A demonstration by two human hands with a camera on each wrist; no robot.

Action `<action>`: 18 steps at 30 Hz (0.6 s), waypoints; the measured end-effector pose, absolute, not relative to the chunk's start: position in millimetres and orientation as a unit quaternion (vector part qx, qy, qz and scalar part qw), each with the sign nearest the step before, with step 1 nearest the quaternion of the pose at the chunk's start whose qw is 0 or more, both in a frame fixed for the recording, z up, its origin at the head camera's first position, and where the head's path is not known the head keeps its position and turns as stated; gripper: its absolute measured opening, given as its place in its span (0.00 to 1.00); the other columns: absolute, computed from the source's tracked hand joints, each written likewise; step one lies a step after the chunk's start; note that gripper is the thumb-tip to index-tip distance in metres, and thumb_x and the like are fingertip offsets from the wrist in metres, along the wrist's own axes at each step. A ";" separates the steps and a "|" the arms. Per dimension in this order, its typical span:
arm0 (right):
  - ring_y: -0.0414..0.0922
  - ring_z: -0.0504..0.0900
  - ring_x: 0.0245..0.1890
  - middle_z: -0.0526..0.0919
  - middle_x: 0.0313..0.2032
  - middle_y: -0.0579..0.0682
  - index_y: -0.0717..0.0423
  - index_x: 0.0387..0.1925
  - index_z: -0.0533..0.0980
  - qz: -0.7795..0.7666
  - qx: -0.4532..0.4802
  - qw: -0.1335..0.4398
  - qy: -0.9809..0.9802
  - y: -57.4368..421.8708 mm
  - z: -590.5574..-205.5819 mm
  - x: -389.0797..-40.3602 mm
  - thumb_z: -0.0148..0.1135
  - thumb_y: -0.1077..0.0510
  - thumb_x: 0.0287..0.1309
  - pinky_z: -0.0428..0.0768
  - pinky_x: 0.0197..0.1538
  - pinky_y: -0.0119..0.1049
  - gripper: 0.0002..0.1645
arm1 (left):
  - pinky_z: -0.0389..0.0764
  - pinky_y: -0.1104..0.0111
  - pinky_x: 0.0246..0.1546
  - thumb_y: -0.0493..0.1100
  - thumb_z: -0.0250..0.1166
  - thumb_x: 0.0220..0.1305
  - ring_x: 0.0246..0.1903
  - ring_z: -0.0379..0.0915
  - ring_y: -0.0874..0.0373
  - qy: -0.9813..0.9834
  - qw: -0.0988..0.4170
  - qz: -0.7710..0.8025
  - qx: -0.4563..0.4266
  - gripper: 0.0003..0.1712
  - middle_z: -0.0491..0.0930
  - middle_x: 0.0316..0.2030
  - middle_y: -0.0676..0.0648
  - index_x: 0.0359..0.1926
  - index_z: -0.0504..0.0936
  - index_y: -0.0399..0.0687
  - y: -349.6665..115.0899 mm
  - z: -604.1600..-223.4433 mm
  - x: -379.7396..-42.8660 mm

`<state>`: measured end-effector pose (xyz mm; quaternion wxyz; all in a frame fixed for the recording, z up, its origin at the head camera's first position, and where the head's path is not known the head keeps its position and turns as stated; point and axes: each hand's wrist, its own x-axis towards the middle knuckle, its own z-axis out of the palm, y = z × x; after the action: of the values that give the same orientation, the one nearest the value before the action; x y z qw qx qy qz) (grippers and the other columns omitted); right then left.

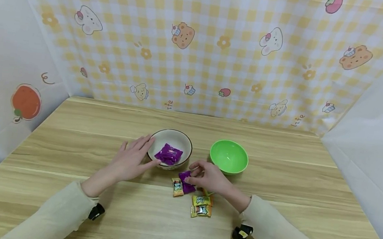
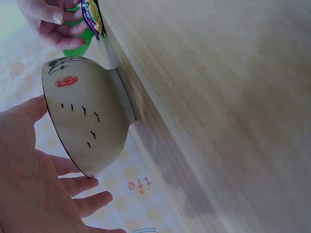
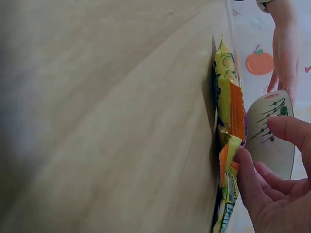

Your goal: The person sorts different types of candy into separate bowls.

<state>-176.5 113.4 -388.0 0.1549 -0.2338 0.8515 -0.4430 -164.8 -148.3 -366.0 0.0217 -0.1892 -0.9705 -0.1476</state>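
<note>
My left hand (image 1: pixel 131 162) rests at the left rim of a cream bowl (image 1: pixel 172 136) with a dark edge. Its fingers are straight and spread, with thumb and fingertips right at the rim in the left wrist view. Purple candy packets (image 1: pixel 170 154) lie inside that bowl. Just in front of it, my right hand (image 1: pixel 212 178) hovers low over a purple candy packet (image 1: pixel 188 188) on the table, partly hiding it. In the right wrist view its thumb and fingers (image 3: pixel 250 182) are loosely bent and apart. A yellow candy packet (image 1: pixel 177 187) lies against the purple one's left side.
More yellow candy packets (image 1: pixel 201 210) lie under and in front of the right forearm. A bright green bowl (image 1: pixel 228 156) stands right of the cream bowl, behind the right hand. The wooden table (image 1: pixel 279 162) ends at a yellow checked cloth (image 1: pixel 205 69) hanging behind.
</note>
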 end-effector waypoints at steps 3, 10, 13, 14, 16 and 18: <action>0.39 0.76 0.26 0.78 0.27 0.46 0.64 0.41 0.72 -0.439 -0.223 0.158 0.856 111.1 -388.1 -177.6 0.67 0.55 0.44 0.75 0.29 0.32 0.23 | 0.43 0.40 0.53 0.67 0.46 0.58 0.61 0.46 0.40 -0.970 0.022 -0.149 -0.189 0.46 0.49 0.64 0.38 0.65 0.52 0.39 -148.0 -365.2 -164.4; 0.39 0.74 0.27 0.76 0.28 0.47 0.62 0.40 0.72 -0.415 -0.229 0.156 0.867 108.0 -389.5 -177.8 0.69 0.58 0.41 0.74 0.30 0.31 0.23 | 0.43 0.41 0.54 0.67 0.46 0.58 0.61 0.46 0.41 -0.970 0.024 -0.153 -0.189 0.46 0.49 0.64 0.40 0.66 0.52 0.40 -147.5 -364.4 -164.5; 0.39 0.73 0.27 0.76 0.29 0.47 0.61 0.40 0.72 -0.393 -0.240 0.152 0.875 107.4 -390.5 -176.9 0.69 0.58 0.41 0.73 0.30 0.30 0.23 | 0.43 0.41 0.54 0.67 0.47 0.58 0.61 0.46 0.41 -0.970 0.025 -0.152 -0.189 0.46 0.49 0.64 0.39 0.66 0.52 0.40 -147.6 -364.8 -164.5; 0.39 0.72 0.27 0.75 0.29 0.47 0.61 0.41 0.72 -0.388 -0.244 0.152 0.876 107.1 -390.9 -176.5 0.69 0.58 0.41 0.72 0.30 0.30 0.23 | 0.43 0.41 0.53 0.67 0.47 0.58 0.61 0.46 0.41 -0.970 0.025 -0.151 -0.189 0.46 0.49 0.64 0.39 0.66 0.52 0.40 -147.6 -365.0 -164.4; 0.39 0.71 0.27 0.75 0.30 0.46 0.61 0.41 0.72 -0.381 -0.249 0.152 0.877 106.4 -391.5 -175.9 0.69 0.58 0.40 0.72 0.30 0.30 0.24 | 0.43 0.40 0.53 0.67 0.47 0.58 0.61 0.46 0.41 -0.970 0.024 -0.150 -0.189 0.46 0.49 0.64 0.39 0.66 0.52 0.39 -147.9 -365.7 -164.4; 0.39 0.71 0.26 0.75 0.29 0.47 0.62 0.42 0.71 -0.381 -0.252 0.155 0.876 105.5 -391.4 -175.1 0.69 0.59 0.40 0.72 0.30 0.31 0.25 | 0.43 0.40 0.53 0.67 0.47 0.58 0.61 0.46 0.41 -0.970 0.025 -0.149 -0.189 0.46 0.50 0.64 0.39 0.66 0.52 0.39 -147.9 -366.0 -164.4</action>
<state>-175.1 105.5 -391.4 0.1554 -0.2520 0.8759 -0.3811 -164.4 -147.9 -366.0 0.0251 -0.1892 -0.9702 -0.1493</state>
